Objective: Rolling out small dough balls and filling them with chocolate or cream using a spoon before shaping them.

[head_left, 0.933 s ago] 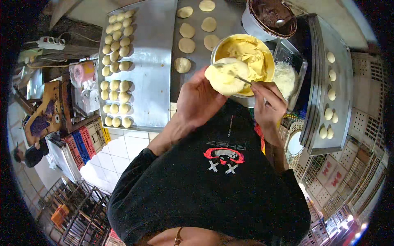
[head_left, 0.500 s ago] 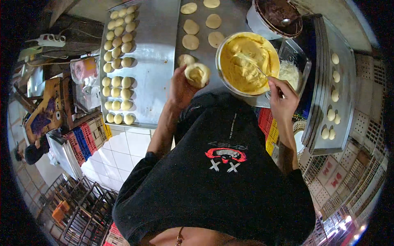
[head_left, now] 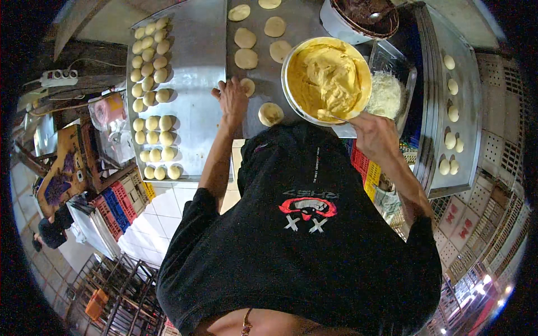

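Observation:
My left hand (head_left: 231, 101) is over the metal tray, fingers apart, its right side against a flattened dough round (head_left: 247, 87) that it partly covers. Just nearer to me lies a cupped piece of dough (head_left: 270, 114) with a yellowish hollow. My right hand (head_left: 374, 133) grips the handle of a thin metal utensil, its tip (head_left: 327, 114) coated with yellow filling at the near rim of the bowl; whether it is a spoon or a spatula I cannot tell. The white bowl (head_left: 286, 84) holds thick yellow filling (head_left: 328, 75). More flattened dough rounds (head_left: 246, 59) lie farther back.
Rows of dough balls (head_left: 152, 137) sit on the left tray (head_left: 196, 84). A tub of dark brown filling (head_left: 344, 28) stands behind the bowl. Right of it is a clear container of pale shreds (head_left: 386, 94). Stacked trays (head_left: 468, 106) at far right carry several dough balls.
The cupped dough has left my left hand and lies on the tray. That hand has moved left and farther away, to a flattened round. The right hand drew the utensil toward the bowl's near rim.

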A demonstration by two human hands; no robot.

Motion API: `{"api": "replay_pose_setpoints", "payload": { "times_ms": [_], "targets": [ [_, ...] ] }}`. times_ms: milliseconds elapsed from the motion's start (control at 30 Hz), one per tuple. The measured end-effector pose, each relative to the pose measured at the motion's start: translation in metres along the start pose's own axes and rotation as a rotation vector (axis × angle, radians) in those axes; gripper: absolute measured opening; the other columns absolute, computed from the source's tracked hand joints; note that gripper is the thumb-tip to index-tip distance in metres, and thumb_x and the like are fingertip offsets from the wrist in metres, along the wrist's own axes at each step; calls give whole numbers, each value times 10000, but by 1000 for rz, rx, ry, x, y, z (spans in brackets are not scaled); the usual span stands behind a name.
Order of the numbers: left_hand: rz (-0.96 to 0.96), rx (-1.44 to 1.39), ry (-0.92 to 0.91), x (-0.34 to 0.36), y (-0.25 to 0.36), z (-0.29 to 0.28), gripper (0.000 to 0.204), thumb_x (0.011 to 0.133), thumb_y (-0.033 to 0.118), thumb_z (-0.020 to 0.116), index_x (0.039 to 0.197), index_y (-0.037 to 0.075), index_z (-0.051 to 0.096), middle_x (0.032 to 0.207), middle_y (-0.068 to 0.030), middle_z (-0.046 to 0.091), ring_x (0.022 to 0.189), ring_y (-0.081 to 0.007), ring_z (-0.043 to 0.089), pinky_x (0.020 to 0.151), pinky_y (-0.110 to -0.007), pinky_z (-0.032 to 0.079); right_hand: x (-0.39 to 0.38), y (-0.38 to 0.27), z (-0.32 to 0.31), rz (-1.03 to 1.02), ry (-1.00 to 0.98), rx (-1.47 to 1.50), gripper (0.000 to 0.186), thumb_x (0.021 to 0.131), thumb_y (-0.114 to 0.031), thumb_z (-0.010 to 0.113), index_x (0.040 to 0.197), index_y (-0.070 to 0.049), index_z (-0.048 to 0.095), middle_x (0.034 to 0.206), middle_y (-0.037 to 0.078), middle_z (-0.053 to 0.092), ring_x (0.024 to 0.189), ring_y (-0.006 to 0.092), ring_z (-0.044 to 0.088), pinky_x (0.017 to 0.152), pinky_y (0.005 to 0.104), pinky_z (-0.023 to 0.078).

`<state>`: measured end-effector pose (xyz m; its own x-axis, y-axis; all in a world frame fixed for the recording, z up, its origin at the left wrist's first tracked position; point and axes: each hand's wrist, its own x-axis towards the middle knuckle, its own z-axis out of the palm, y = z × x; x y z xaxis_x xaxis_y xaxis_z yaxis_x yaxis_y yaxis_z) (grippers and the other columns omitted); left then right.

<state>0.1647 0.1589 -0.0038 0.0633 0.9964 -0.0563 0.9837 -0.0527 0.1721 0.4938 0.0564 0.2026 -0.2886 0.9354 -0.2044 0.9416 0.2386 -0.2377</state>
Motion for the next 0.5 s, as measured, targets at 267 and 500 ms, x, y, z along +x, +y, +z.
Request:
{"api": "replay_pose_setpoints", "payload": {
  "times_ms": [267, 500],
  "targets": [
    [0, -1145, 21, -29, 16, -94, 225, 840, 152, 659, 998, -9, 660, 1085, -124, 665, 1033, -270, 627, 910, -397, 486, -3, 11, 5, 530, -38, 786, 156, 810, -102, 736, 938, -14, 727, 834, 110, 719, 748, 157, 664, 719, 272, 511],
    [-394, -2517, -506, -54, 98, -180, 470, 967, 277, 468, 1310, -44, 436, 1329, -210, 520, 1212, -304, 539, 1020, -413, 452, 17, -51, -2, 136, 565, 902, 133, 827, -14, 698, 956, 8, 725, 883, 122, 705, 805, 185, 662, 768, 273, 504]
  ]
}}
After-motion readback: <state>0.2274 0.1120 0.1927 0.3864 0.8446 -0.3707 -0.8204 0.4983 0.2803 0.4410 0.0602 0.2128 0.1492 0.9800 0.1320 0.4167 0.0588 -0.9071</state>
